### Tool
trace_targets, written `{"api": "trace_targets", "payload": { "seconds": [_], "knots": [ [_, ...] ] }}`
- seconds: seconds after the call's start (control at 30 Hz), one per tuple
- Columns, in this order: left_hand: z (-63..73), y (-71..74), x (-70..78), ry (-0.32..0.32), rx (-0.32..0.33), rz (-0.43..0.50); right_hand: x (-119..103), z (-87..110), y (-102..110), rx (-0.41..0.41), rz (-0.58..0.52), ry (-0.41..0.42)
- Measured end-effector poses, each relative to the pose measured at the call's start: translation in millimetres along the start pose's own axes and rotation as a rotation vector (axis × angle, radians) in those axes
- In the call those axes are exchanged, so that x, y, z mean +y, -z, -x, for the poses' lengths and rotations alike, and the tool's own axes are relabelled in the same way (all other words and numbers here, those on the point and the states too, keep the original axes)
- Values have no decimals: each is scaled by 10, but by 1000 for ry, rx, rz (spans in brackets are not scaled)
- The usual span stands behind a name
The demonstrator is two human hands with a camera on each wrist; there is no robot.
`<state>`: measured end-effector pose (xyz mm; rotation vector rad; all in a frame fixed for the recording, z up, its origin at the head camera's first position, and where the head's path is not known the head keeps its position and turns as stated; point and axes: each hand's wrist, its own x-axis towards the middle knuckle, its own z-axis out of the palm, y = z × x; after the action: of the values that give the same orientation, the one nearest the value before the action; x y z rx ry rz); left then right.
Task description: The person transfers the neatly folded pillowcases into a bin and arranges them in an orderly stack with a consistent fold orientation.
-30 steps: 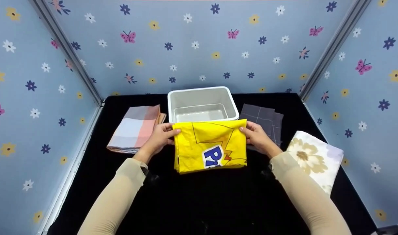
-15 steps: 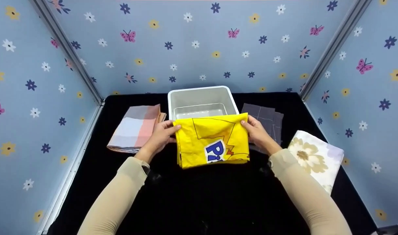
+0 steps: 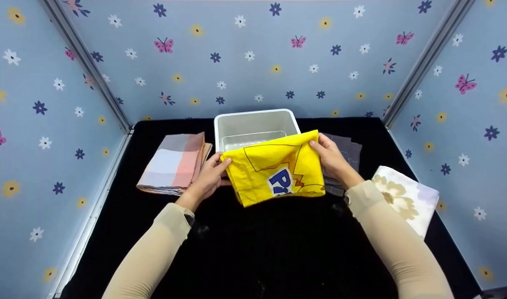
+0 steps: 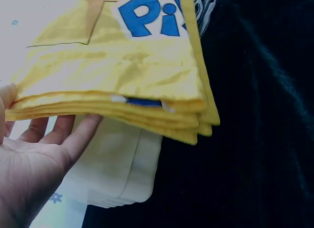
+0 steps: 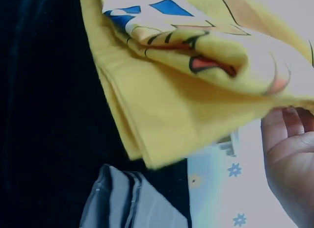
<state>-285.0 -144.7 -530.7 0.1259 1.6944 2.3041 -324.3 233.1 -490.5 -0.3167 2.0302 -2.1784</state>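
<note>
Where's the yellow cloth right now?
In the head view, the yellow cloth is near the centre, held at its upper corners by the left grip and right grip, partly hiding the bin.

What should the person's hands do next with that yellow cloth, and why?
I'd guess a small push forward, carrying the yellow cloth over the grey bin. The left hand and right hand both grip its upper corners, the head view shows it overlapping the bin's near side, and the visible part of the bin's floor is bare.
</note>
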Motion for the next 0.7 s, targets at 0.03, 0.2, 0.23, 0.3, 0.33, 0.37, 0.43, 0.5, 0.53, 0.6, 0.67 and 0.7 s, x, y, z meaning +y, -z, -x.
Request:
{"api": "trace_targets", "payload": {
  "seconds": [0.03, 0.2, 0.23, 0.3, 0.33, 0.37, 0.43, 0.5, 0.53, 0.6, 0.67, 0.7],
  "knots": [
    [1, -7, -15, -3, 0, 9, -30, -4, -9, -1, 3, 4],
    [5, -30, -72, -18, 2, 40, -166, -11, -55, -21, 4, 4],
    [4, -29, -79, -19, 8, 49, -189, -9, -68, -28, 0, 3],
    [3, -27, -91, -23, 16, 65, -232, -3, -98, -37, -4, 8],
    [4, -25, -96, -23, 22, 76, -250, -2, -110, -43, -1, 14],
    [5, -22, -101, -26, 23, 85, -270, 1, -124, -48, 1, 20],
    [9, -13, -119, -32, 15, 106, -308, 3, -150, -58, 10, 33],
    [16, -4, -148, -30, -11, 141, -340, 1, -171, -67, 17, 45],
    [19, 3, -171, -29, -28, 155, -357, -1, -181, -69, 18, 51],
    [28, 12, -226, -24, -70, 172, -389, -1, -202, -68, 24, 60],
    [38, 11, -294, -11, -101, 172, -410, -2, -221, -65, 23, 68],
    [42, 11, -329, -3, -110, 154, -419, -2, -232, -61, 18, 71]
  ]
}}
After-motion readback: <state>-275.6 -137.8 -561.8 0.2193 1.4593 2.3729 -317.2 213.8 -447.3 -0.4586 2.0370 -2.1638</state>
